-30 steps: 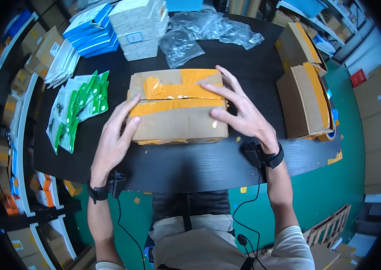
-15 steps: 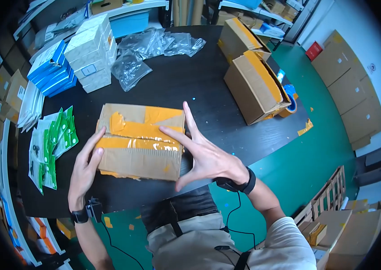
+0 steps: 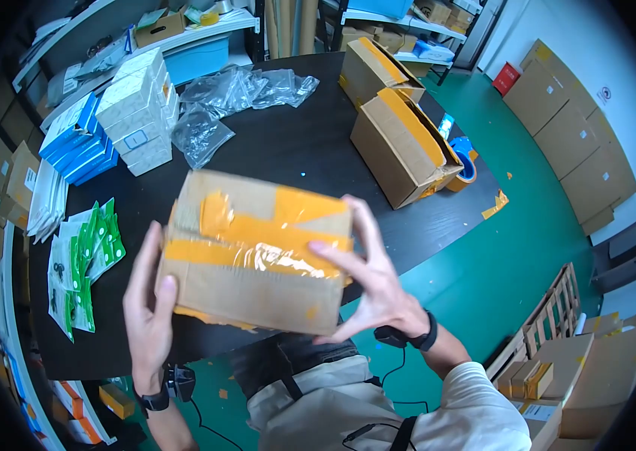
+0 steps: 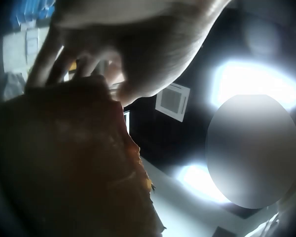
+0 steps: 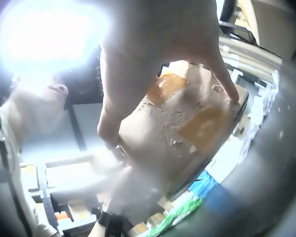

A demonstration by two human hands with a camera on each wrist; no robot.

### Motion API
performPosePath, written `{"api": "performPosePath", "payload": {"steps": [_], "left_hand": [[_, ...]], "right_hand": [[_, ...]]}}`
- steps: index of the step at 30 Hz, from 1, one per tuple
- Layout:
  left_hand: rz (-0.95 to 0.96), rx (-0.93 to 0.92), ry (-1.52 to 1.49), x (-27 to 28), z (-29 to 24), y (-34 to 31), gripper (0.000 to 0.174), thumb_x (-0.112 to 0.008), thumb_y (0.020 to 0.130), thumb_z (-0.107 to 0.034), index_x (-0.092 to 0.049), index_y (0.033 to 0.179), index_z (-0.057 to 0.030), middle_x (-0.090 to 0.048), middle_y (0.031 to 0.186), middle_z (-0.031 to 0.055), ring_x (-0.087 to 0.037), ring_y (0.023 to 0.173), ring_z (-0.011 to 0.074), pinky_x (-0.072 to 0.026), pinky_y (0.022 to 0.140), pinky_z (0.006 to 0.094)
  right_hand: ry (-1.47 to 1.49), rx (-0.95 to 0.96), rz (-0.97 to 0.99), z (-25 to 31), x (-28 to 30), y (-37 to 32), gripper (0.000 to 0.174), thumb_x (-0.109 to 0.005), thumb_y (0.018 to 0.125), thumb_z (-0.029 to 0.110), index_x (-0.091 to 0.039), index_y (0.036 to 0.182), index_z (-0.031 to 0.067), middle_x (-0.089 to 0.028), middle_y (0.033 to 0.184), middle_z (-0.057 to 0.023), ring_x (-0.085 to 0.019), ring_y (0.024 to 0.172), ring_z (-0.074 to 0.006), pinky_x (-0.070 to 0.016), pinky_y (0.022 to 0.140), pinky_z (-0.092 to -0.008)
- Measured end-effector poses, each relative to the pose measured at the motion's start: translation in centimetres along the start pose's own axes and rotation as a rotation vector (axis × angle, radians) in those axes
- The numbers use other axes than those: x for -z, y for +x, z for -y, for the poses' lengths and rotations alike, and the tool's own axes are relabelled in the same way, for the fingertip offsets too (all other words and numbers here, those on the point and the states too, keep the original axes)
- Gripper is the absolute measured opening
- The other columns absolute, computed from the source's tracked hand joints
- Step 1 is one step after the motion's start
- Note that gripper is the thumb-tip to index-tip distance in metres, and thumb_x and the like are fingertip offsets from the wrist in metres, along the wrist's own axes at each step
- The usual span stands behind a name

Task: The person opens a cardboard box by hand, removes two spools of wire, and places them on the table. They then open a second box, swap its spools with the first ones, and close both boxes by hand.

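Observation:
A cardboard box (image 3: pixel 250 292) with orange packing tape across its top is held between both hands, raised over the table's front edge. My left hand (image 3: pixel 146 316) grips its left end, thumb along the near corner. At the opposite end, my right hand (image 3: pixel 378 289) holds the box with spread fingers, one fingertip lying on the taped top and the thumb at the lower corner. In the right wrist view, torn patches and tape pieces mark a face of the box (image 5: pixel 148 140). Ragged tape hangs along the box edge (image 4: pixel 138 155) in the left wrist view.
Green-and-white packets (image 3: pixel 85 255) lie on the table's left, near stacked blue boxes (image 3: pixel 81 143) and white boxes (image 3: pixel 137 113). Clear plastic bags (image 3: pixel 205 135) lie behind. Two taped cartons (image 3: pixel 401 146) stand at the right beside tape rolls (image 3: pixel 467 169).
Both hands have lifted the box off the table, closer to the head camera, and tilted it. The right hand's thumb has shifted to the box's near corner. The head view has swung right.

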State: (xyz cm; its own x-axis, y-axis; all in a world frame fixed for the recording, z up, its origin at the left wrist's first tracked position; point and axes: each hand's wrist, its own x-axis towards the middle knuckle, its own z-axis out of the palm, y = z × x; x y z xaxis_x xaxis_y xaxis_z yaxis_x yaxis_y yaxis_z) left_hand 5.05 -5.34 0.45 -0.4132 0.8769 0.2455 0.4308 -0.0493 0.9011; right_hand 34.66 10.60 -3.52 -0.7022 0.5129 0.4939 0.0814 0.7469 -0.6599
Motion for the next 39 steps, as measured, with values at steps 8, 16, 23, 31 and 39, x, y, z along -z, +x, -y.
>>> {"api": "performPosePath", "payload": {"steps": [8, 16, 23, 31, 39], "left_hand": [[0.075, 0.021, -0.344, -3.6, -2.8, 5.2, 0.052, -0.059, 0.107, -0.014, -0.048, 0.156, -0.0005, -0.05, 0.159, 0.018, -0.067, 0.127, 0.0252, -0.0639, 0.087, 0.0332], [0.297, 0.061, -0.292, -7.3, -0.2, 5.3, 0.037, -0.064, 0.102, -0.005, -0.066, 0.139, -0.0004, -0.056, 0.15, 0.0145, -0.07, 0.119, 0.021, -0.0631, 0.083, 0.0284], [0.424, 0.191, -0.223, -7.9, 2.4, 0.4, 0.032, -0.064, 0.102, -0.002, -0.068, 0.133, 0.0023, -0.054, 0.151, 0.0142, -0.068, 0.119, 0.0202, -0.0639, 0.083, 0.03], [0.381, 0.262, -0.264, -10.5, 5.5, -3.3, 0.021, -0.063, 0.103, 0.0, -0.073, 0.121, 0.0031, -0.064, 0.138, 0.0138, -0.071, 0.113, 0.0169, -0.0632, 0.079, 0.0264], [0.143, 0.183, -0.264, -12.1, 6.7, -4.7, 0.017, -0.06, 0.105, 0.0, -0.075, 0.113, 0.0028, -0.073, 0.117, 0.0127, -0.075, 0.099, 0.0156, -0.0631, 0.069, 0.0246]], "right_hand": [[-0.385, 0.187, -0.536, 1.8, 13.5, 1.5, 0.124, -0.097, 0.048, 0.073, -0.059, 0.151, 0.0152, -0.031, 0.165, -0.0345, -0.038, 0.152, -0.0502, -0.0398, 0.119, -0.0607], [-0.627, -0.298, -0.749, -4.1, 17.6, 1.9, 0.096, -0.092, 0.075, 0.056, -0.054, 0.157, 0.0203, -0.033, 0.165, -0.023, -0.048, 0.147, -0.0373, -0.0601, 0.1, -0.0471], [-0.74, -0.503, -0.631, -6.2, 15.7, 1.4, 0.094, -0.093, 0.074, 0.056, -0.055, 0.156, 0.0277, -0.031, 0.164, -0.0258, -0.046, 0.146, -0.0427, -0.0571, 0.103, -0.0524], [-0.751, -0.522, -0.64, -8.1, 14.7, 4.9, 0.095, -0.093, 0.076, 0.055, -0.053, 0.157, 0.0286, -0.035, 0.158, -0.028, -0.045, 0.145, -0.0453, -0.0443, 0.116, -0.0576], [-0.752, -0.403, -0.638, -11.5, 14.9, 8.0, 0.089, -0.089, 0.083, 0.05, -0.05, 0.158, 0.0236, -0.04, 0.151, -0.0257, -0.048, 0.141, -0.0428, -0.0426, 0.117, -0.0525]]}}
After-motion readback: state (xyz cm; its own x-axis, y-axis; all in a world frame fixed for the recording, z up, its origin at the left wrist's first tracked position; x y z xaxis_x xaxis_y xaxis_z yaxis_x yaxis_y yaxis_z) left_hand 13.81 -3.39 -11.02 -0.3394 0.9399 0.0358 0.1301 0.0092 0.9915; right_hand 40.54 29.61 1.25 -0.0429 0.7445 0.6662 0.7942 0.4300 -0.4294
